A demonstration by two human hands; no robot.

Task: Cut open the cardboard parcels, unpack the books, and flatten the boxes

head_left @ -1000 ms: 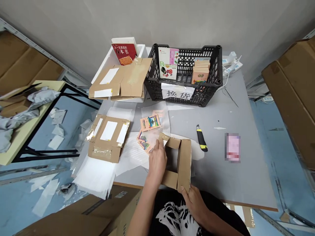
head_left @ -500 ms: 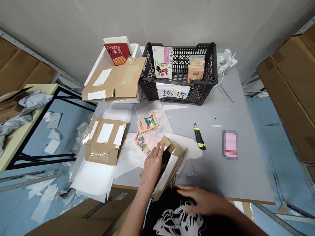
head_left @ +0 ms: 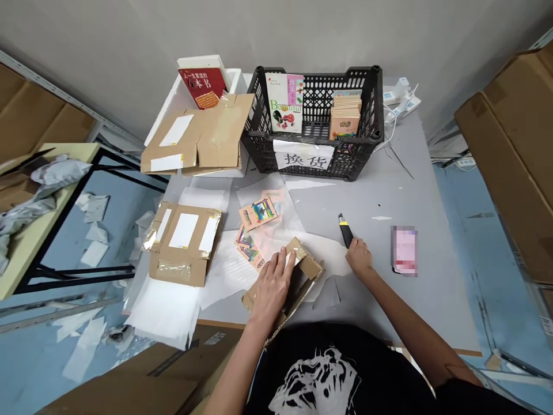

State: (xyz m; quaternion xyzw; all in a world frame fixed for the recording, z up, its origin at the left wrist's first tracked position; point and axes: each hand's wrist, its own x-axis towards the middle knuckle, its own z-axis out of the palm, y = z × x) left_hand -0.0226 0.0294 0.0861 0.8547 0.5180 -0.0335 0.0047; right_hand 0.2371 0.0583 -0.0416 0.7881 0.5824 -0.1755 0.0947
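Observation:
My right hand point(head_left: 359, 255) is closed around the handle of a black-and-yellow utility knife point(head_left: 345, 230), its blade end pointing away from me. My left hand point(head_left: 273, 283) holds an opened cardboard box point(head_left: 311, 268) at the table's front edge, with fingers laid along its upper flap and the thumb hidden. The box is tilted, its dark inside partly showing. Just beyond my left hand, small orange illustrated booklets point(head_left: 259, 213) lie on white foam wrapping point(head_left: 227, 271). A flattened cardboard piece with white labels point(head_left: 185, 230) sits farther left.
At the back stands a black plastic crate point(head_left: 309, 138) holding books. Beside it a white foam box point(head_left: 173, 106) contains a red book point(head_left: 203, 86) under folded cardboard. A pixelated pink item point(head_left: 405, 249) lies on the right, with a power strip point(head_left: 401, 104) behind.
My right hand has moved from near my body to the right and grasped the utility knife. The cardboard box has shifted and tilted slightly under my left hand.

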